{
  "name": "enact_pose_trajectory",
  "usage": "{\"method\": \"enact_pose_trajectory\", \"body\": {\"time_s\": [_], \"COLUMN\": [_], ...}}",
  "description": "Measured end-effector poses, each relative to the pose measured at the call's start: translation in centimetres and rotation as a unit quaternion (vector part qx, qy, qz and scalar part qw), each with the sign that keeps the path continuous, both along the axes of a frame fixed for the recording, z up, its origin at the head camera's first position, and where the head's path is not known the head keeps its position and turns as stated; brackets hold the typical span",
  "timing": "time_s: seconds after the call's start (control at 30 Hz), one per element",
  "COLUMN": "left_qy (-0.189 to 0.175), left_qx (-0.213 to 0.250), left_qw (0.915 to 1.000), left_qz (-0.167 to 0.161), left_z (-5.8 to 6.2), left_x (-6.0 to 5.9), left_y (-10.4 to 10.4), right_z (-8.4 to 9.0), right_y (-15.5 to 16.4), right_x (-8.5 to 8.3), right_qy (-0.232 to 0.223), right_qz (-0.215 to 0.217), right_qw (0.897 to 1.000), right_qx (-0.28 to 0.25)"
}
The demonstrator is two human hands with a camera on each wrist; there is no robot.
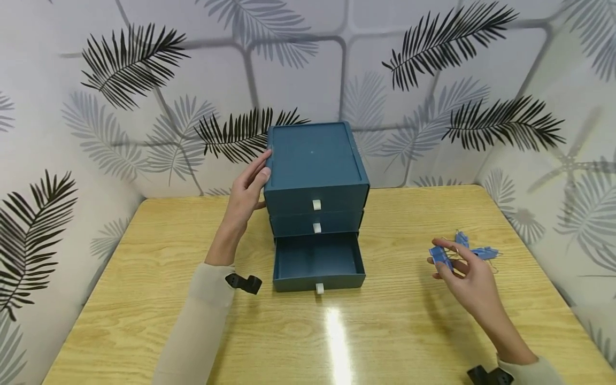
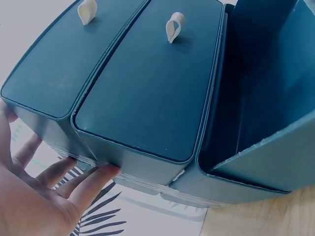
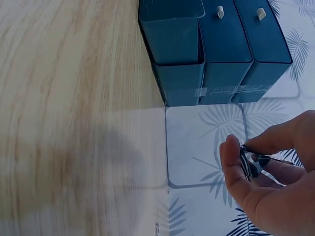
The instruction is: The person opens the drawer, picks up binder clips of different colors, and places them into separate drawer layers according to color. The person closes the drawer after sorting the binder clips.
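While bottom drawer [image 1: 317,262] open:
Left hand [image 1: 247,192]: flat against drawer unit [image 1: 315,171].
Right hand [image 1: 464,272]: pinches binder clip [image 1: 440,255], right of drawer.

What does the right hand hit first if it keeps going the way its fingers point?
Probably the loose blue binder clips lying on the table just past the right hand, which already pinches one clip. Beyond them only bare tabletop and the wall show. Depth is uncertain.

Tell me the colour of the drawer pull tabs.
The pull tabs are cream white, clearest in the left wrist view.
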State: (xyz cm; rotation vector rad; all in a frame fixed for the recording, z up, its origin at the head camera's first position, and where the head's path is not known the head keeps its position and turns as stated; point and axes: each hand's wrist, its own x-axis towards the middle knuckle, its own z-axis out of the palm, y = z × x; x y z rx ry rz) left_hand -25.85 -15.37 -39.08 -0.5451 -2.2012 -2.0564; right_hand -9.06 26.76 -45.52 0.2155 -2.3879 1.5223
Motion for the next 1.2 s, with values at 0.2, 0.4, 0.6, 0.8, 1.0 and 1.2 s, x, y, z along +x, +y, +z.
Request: {"method": "enact_pose_trajectory", "body": {"time_s": [0.2,0.4,0.6,0.8,1.0,1.2], "left_qy": [-0.002,0.004,0.005,0.006,0.008,0.018], "left_qx": [-0.005,-0.007,-0.015,-0.016,-0.018,-0.02], "left_qw": [1.0,1.0,0.9999,0.9999,0.9998,0.9996], "left_qz": [0.001,0.002,-0.001,-0.003,-0.001,0.0], "left_z": [0.1,0.2,0.3,0.4,0.3,0.3], "left_x": [-0.1,-0.2,-0.2,-0.4,-0.5,-0.4], "left_y": [0.1,-0.3,-0.3,-0.2,-0.3,-0.3], "right_z": [0.3,0.7,0.5,0.5,0.4,0.5], "right_y": [-0.4,-1.2,-1.7,-2.5,-3.6,-4.8], "right_x": [-0.2,-0.6,-0.8,-1.0,-1.4,-2.0], "right_qy": [0.028,0.044,0.045,0.047,0.042,0.022], "right_qz": [-0.026,-0.027,-0.014,-0.01,-0.005,0.031], "right_qw": [0.998,0.997,0.998,0.999,0.999,0.999], "right_qx": [0.042,0.06,0.033,0.011,0.01,-0.02]}}
